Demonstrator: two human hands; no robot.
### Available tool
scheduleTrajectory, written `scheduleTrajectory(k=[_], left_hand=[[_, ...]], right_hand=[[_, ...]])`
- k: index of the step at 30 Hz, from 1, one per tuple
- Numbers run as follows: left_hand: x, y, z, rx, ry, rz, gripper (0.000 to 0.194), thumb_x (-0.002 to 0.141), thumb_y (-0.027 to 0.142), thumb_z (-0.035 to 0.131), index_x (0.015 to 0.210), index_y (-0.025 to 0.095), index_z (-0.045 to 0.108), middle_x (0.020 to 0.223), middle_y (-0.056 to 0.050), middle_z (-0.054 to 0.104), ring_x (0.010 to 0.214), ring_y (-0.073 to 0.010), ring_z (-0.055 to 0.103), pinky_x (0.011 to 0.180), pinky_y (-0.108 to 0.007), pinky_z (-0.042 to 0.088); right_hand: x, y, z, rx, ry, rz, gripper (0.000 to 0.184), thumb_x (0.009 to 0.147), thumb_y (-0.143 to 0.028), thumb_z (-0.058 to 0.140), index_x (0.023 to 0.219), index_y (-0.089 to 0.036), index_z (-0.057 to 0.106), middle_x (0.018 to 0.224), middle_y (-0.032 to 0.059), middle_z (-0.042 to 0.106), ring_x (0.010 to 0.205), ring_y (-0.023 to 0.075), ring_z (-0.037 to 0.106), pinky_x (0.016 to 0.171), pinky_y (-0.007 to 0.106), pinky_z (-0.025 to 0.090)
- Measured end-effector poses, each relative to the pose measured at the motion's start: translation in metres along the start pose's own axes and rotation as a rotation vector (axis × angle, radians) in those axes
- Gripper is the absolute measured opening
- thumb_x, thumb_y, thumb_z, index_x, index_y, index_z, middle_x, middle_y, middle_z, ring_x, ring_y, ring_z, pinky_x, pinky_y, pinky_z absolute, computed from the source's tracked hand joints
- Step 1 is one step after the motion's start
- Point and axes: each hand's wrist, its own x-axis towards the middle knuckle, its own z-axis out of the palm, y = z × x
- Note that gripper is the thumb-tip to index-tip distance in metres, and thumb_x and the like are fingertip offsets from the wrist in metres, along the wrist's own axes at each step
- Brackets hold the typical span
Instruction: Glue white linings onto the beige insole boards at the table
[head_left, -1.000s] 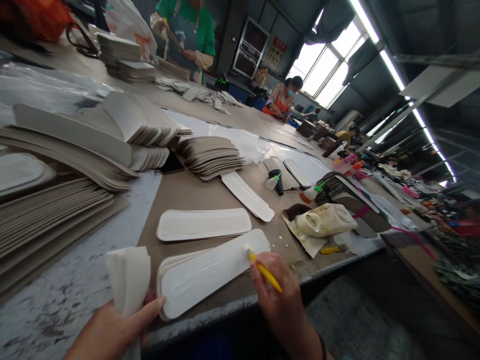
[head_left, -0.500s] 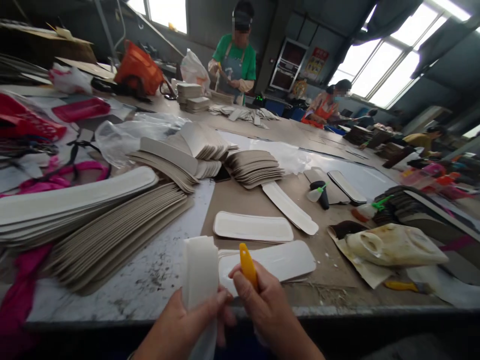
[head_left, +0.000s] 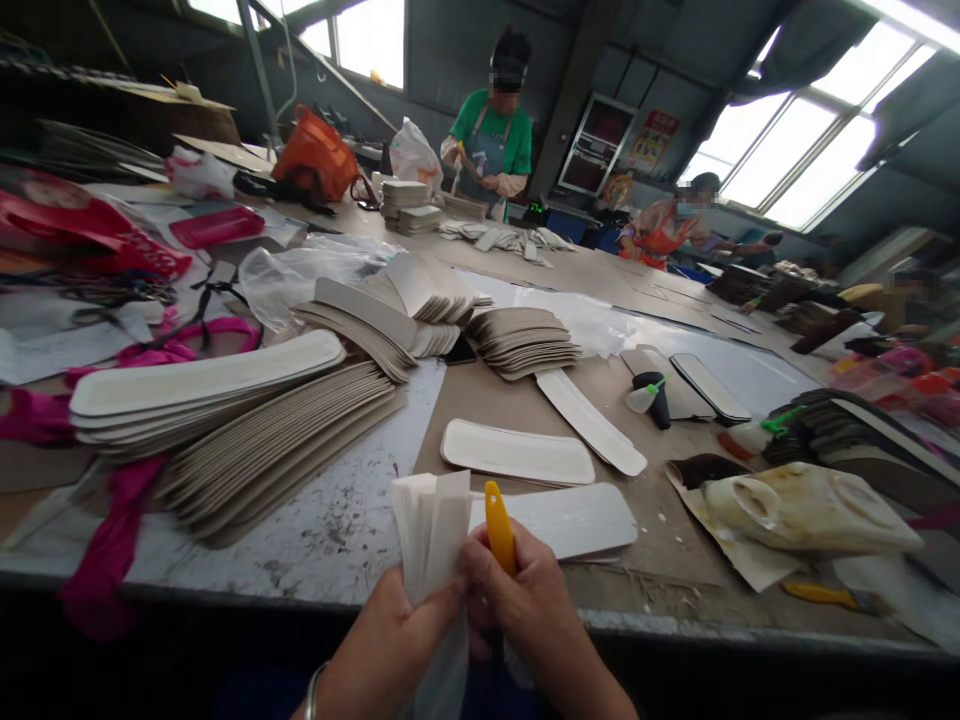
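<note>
My left hand [head_left: 409, 630] is closed round a bundle of thin white strips [head_left: 416, 520], held upright at the table's front edge. Their tops fan apart, and one strip stands forward of the others. My right hand [head_left: 514, 580] is closed on a yellow-handled tool [head_left: 499, 525], handle end up; its working end is hidden. The right thumb and fingertips meet the right edge of the front strip. Just behind the hands lie a flat white rounded panel [head_left: 570, 520] and another white panel [head_left: 517, 452] with a raised rim.
Stacks of curved grey-brown boards [head_left: 285, 440] spread to the left. On the right lie a stained plastic jug [head_left: 817, 510], a yellow-handled brush [head_left: 825, 595] and a small bottle with a green tip [head_left: 645, 395]. A person in green [head_left: 491, 140] works across the table.
The strips have fanned apart at the top, and my right fingers have come against the front one. The view has shifted, so the table's things appear farther right.
</note>
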Motion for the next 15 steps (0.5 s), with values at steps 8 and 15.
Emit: scheduleTrajectory(k=[8,15], left_hand=[[0.009,0.000,0.010,-0.200,0.210,-0.066,0.063,0.036,0.057,0.084,0.073,0.009,0.069,0.060,-0.009,0.070,0.057,-0.0215,0.064,0.055,-0.030,0.050],[0.010,-0.020,0.008,-0.182,0.162,-0.010,0.061,0.048,0.052,0.082,0.092,0.011,0.068,0.080,-0.010,0.074,0.073,-0.0221,0.065,0.066,-0.028,0.051]], right_hand=[[0.004,0.010,-0.003,-0.064,0.113,-0.101,0.036,0.072,-0.050,0.068,0.068,-0.019,0.050,0.054,-0.0071,0.045,0.045,0.0076,0.043,0.042,0.020,0.040],[0.002,-0.001,-0.026,-0.059,0.185,-0.081,0.043,0.069,-0.058,0.068,0.074,-0.017,0.056,0.061,-0.0011,0.057,0.051,0.0103,0.050,0.052,0.024,0.044]])
